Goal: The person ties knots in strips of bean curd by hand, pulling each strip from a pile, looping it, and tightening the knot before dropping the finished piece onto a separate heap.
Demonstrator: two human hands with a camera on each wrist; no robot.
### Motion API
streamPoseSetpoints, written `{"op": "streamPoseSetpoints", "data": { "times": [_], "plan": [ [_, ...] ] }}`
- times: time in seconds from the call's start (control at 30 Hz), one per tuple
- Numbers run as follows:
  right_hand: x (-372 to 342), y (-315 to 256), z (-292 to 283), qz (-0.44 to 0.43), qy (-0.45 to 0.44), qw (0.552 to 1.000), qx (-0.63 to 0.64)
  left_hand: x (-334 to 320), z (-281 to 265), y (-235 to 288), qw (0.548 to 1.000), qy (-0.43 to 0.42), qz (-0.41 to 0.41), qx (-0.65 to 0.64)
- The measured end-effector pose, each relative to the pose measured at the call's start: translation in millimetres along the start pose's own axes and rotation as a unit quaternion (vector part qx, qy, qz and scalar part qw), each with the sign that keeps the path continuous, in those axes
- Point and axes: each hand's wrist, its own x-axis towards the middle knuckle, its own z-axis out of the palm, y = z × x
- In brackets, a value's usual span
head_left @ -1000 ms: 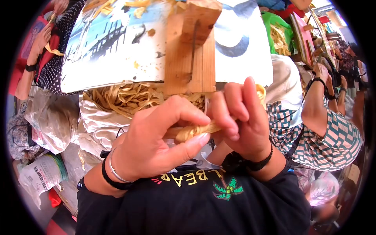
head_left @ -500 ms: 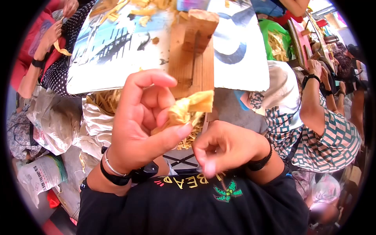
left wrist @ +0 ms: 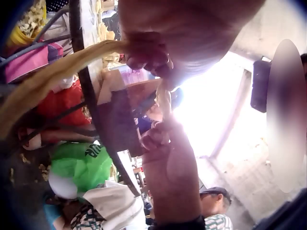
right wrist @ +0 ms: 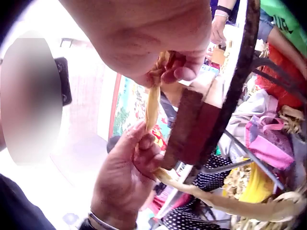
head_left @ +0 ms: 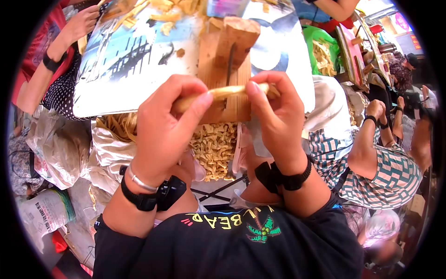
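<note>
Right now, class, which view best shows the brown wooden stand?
Head view: the brown wooden stand shows upright block and base, crossed by a pale yellow strip. Both wrist views show it from low down, largely in shadow.

Head cam: high, fwd & down. L wrist cam: v. close, facing R hand point(left wrist: 169, 160); R wrist cam (same range) facing L hand point(right wrist: 122, 172). Both share tan strip point(right wrist: 152, 109).

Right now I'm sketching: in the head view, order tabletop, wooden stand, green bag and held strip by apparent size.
1. Tabletop
2. Wooden stand
Unsure: green bag and held strip; the strip is longer but thinner, partly hidden.
</note>
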Motion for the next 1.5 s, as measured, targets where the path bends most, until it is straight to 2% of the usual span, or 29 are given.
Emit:
{"op": "streamPoseSetpoints", "data": {
  "times": [0.07,0.23,0.33,0.37,0.43,0.47,0.57,0.67,0.7,0.77,0.8,0.87,0.9,0.93,0.97,1.0,1.03,1.07,1.1,1.13,1.17,1.2,1.23,1.27,1.33,1.37,1.4,1.47,1.5],
  "plan": [
    [7,17,1,-0.080,0.014,0.991,-0.110,8,9,-3,0.999,0.006,-0.035,0.007],
    [13,18,5,-0.153,-0.020,0.941,-0.301,20,17,-7,0.992,-0.043,-0.065,0.103],
    [11,15,2,-0.171,-0.022,0.941,-0.290,15,20,-11,0.992,0.010,-0.001,0.129],
    [7,13,-3,-0.135,-0.028,0.954,-0.266,13,16,-9,0.996,0.009,-0.038,0.076],
    [6,6,-14,-0.213,-0.050,0.946,-0.237,7,5,-7,0.993,0.005,-0.118,-0.029],
    [4,3,-20,-0.249,-0.062,0.941,-0.222,4,1,-4,0.991,-0.004,-0.109,-0.075],
    [-10,-15,-15,-0.234,-0.088,0.941,-0.229,-9,-6,19,0.978,-0.057,-0.077,-0.185],
    [-23,-14,6,-0.207,-0.114,0.949,-0.208,-18,9,30,0.937,-0.125,-0.121,-0.302],
    [-32,-20,10,-0.112,-0.120,0.982,-0.094,-19,10,31,0.931,-0.128,-0.158,-0.304],
    [-32,-21,12,-0.024,-0.122,0.985,0.121,-15,0,26,0.908,-0.209,-0.176,-0.318],
    [-26,-27,4,0.020,-0.117,0.964,0.239,-14,-5,25,0.894,-0.250,-0.182,-0.324],
    [-14,-39,-12,0.100,-0.079,0.873,0.472,-14,-9,31,0.935,-0.219,-0.187,-0.208],
    [0,-37,-37,0.102,-0.103,0.825,0.546,-11,-15,32,0.952,-0.208,-0.181,-0.130],
    [8,-34,-57,0.092,-0.079,0.867,0.483,-9,-21,29,0.964,-0.197,-0.173,-0.052],
    [8,-35,-62,0.097,-0.047,0.931,0.349,-13,-19,13,0.991,-0.122,-0.061,-0.003],
    [6,-37,-65,0.099,-0.012,0.973,0.206,-14,-20,17,0.994,-0.109,0.004,-0.009],
    [-6,-36,-55,0.025,-0.114,0.993,-0.010,-17,-23,26,0.993,-0.097,0.068,-0.015],
    [-18,-33,-41,0.008,-0.263,0.958,-0.110,-15,-24,31,0.984,-0.118,0.136,-0.006],
    [-29,-30,-27,-0.037,-0.403,0.894,-0.193,-14,-24,36,0.969,-0.138,0.204,0.000],
    [-37,-31,-16,-0.017,-0.514,0.846,-0.142,-10,-21,38,0.943,-0.189,0.274,0.022],
    [-44,-32,-5,0.017,-0.617,0.782,-0.091,-12,-11,37,0.940,-0.197,0.267,0.075],
    [-49,-39,3,0.055,-0.649,0.758,-0.032,-9,-4,28,0.947,-0.201,0.240,0.067],
    [-40,-48,7,0.102,-0.669,0.736,-0.014,-5,-2,17,0.954,-0.152,0.251,0.059],
    [-33,-50,7,0.111,-0.628,0.770,0.028,-2,-4,13,0.960,-0.116,0.246,0.060],
    [-39,-32,4,0.094,-0.515,0.847,0.093,-7,-22,25,0.973,-0.119,0.197,0.023],
    [-36,-35,-3,0.164,-0.505,0.844,0.076,-11,-28,30,0.976,-0.134,0.172,0.009],
    [-40,-38,-4,0.182,-0.459,0.864,0.099,-14,-29,36,0.976,-0.170,0.137,-0.008],
    [-43,-40,-4,0.206,-0.379,0.893,0.124,-15,-25,34,0.959,-0.238,0.154,-0.003],
    [-42,-39,-3,0.215,-0.346,0.905,0.125,-16,-24,33,0.967,-0.217,0.132,0.003]
  ]
}}
